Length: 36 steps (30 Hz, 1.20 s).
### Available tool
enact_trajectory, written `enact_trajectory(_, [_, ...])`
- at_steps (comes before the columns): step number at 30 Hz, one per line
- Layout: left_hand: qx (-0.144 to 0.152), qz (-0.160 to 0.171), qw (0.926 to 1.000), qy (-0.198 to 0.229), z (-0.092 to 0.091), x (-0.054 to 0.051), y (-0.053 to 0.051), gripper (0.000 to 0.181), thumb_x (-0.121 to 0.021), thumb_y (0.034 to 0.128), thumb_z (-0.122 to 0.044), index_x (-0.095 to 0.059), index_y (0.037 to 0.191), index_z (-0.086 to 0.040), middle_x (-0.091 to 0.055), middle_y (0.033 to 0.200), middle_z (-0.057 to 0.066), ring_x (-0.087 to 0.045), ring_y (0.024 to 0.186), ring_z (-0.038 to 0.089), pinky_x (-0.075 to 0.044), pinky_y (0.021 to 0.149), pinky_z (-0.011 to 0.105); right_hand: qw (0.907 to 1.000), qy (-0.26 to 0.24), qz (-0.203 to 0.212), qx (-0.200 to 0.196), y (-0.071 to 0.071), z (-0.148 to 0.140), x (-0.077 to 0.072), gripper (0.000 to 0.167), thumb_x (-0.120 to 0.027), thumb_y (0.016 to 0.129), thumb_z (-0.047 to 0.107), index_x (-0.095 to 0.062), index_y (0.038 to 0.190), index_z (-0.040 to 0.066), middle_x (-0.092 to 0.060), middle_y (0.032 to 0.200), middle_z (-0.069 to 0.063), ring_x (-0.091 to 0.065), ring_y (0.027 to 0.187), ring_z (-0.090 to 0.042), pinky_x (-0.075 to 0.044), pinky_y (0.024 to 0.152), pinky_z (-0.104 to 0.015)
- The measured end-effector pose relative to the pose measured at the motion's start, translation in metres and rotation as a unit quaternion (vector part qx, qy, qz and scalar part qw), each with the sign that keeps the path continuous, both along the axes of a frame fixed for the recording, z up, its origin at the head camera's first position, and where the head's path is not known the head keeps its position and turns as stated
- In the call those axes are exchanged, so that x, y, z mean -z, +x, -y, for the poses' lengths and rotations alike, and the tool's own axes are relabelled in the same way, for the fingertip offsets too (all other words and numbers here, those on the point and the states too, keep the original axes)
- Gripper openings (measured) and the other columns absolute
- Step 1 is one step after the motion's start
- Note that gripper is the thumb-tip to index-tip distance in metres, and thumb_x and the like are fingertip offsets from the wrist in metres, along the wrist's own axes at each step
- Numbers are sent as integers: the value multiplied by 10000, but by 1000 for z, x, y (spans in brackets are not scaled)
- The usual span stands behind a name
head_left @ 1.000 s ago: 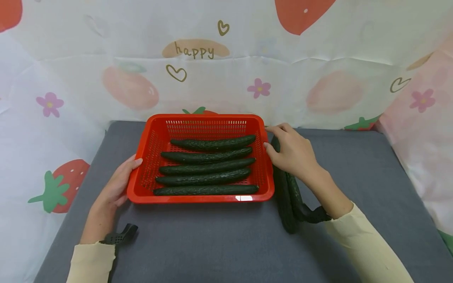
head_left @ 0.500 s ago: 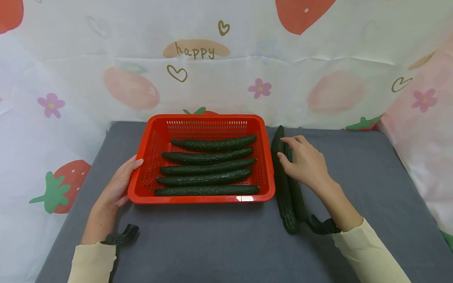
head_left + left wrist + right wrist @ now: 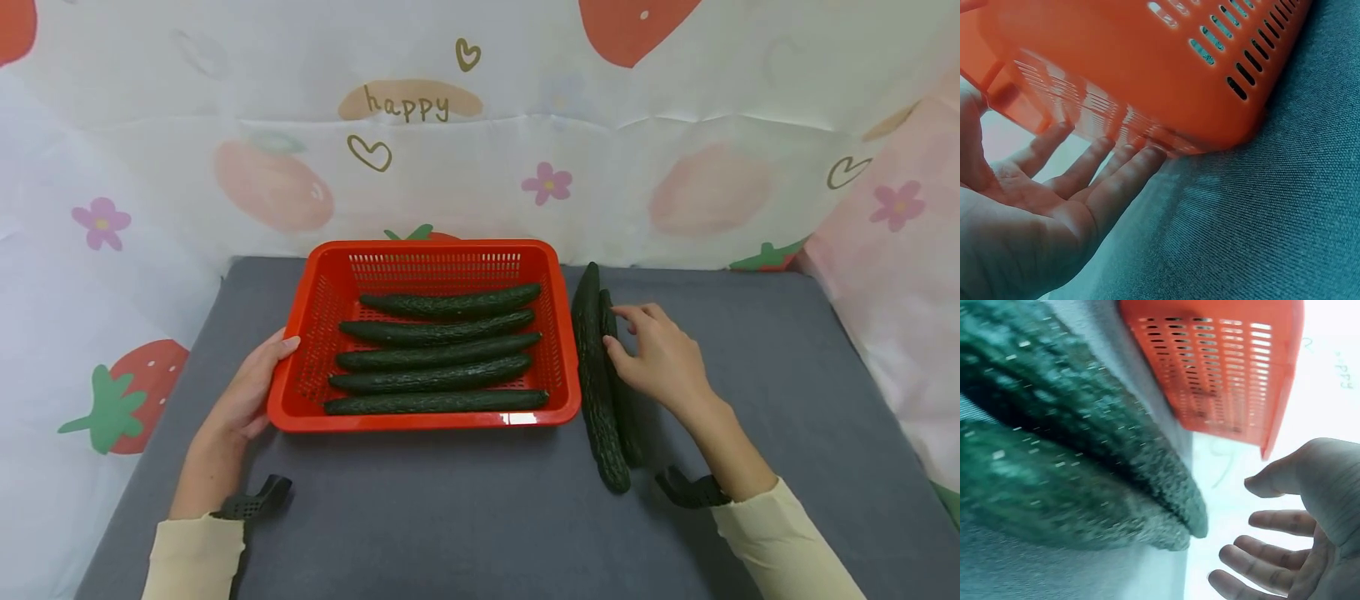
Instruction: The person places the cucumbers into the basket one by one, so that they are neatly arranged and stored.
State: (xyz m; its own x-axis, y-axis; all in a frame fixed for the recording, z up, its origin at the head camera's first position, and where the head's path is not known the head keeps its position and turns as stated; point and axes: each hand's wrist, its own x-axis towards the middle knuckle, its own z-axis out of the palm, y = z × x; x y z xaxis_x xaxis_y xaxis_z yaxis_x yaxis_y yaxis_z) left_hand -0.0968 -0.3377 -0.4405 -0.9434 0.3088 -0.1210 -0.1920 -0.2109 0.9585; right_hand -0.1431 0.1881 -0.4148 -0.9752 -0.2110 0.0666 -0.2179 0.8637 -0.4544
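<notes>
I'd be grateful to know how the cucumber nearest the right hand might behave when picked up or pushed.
That cucumber is probably stiff, since its body looks thick. It seems apt to roll, being rounded, though the neighbouring cucumber may block it leftward. Its bumpy skin suggests fair grip.

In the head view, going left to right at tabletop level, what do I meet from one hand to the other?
Left hand → red basket → longer loose cucumber → shorter loose cucumber → right hand.
</notes>
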Motion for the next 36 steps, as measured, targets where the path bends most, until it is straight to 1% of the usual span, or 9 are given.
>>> enact_trajectory(4, [23,6,10000,21,0,-1,-1,396,-374,1161,-234,-389,1551,-171,-756,1211,-27,-782,1013,104,-651,867,278,9999,71,107,21,2,-4,7,516,-661,1017,258,-583,1472,29,-614,1369,-283,-687,1075,-408,-560,591,-476])
enact_trajectory(9, [30,-1,10000,53,0,0,0,400,-368,1162,-234,-386,1557,-175,-755,1211,-27,-779,1018,99,-649,871,274,9994,187,262,81,5,-8,15,553,-678,1005,298,-577,1476,26,-623,1358,-289,-686,1075,-411,-578,629,-512])
enact_trajectory(14, [39,4,10000,43,0,0,0,400,-369,1161,-234,-386,1556,-173,-755,1222,-29,-779,1032,100,-648,880,278,9977,360,549,187,8,-8,24,603,-694,987,340,-566,1484,23,-652,1324,-268,-695,1045,-383,-580,627,-476])
enact_trajectory(16, [39,11,10000,37,0,0,0,400,-367,1161,-234,-386,1556,-175,-754,1224,-31,-779,1034,99,-648,882,279,9971,384,622,196,8,-8,25,602,-690,986,328,-564,1484,15,-660,1328,-264,-700,1048,-379,-586,632,-472])
enact_trajectory(20, [13,16,10000,90,0,-1,0,396,-368,1160,-233,-393,1551,-176,-756,1223,-32,-779,1031,96,-649,879,278,9965,397,716,181,7,-7,27,596,-679,982,296,-556,1489,8,-669,1342,-263,-704,1050,-379,-590,634,-480])
enact_trajectory(23, [33,4,9999,136,0,-1,0,398,-363,1161,-227,-388,1555,-174,-755,1225,-28,-778,1033,98,-649,878,280,9959,414,792,154,6,-6,28,595,-678,979,285,-554,1488,2,-686,1314,-262,-704,1021,-372,-575,607,-463])
enact_trajectory(29, [66,16,9998,183,1,0,0,400,-359,1162,-225,-384,1559,-174,-748,1225,-26,-778,1037,107,-652,879,289,9943,389,984,155,2,-5,29,603,-679,969,263,-548,1486,-18,-706,1298,-265,-720,1004,-378,-573,600,-454])
enact_trajectory(33, [20,30,9999,143,1,0,0,391,-365,1161,-225,-402,1546,-173,-752,1219,-30,-780,1032,106,-651,876,288,9917,377,1228,94,-3,-4,25,626,-679,963,237,-520,1498,-46,-703,1298,-282,-728,896,-348,-542,572,-406])
enact_trajectory(36, [58,9,9999,102,1,0,0,402,-360,1163,-228,-383,1559,-170,-749,1235,-28,-777,1041,106,-652,876,287,9887,386,1450,-20,-5,-4,21,643,-669,960,217,-493,1508,-69,-690,1304,-306,-722,824,-324,-508,558,-364])
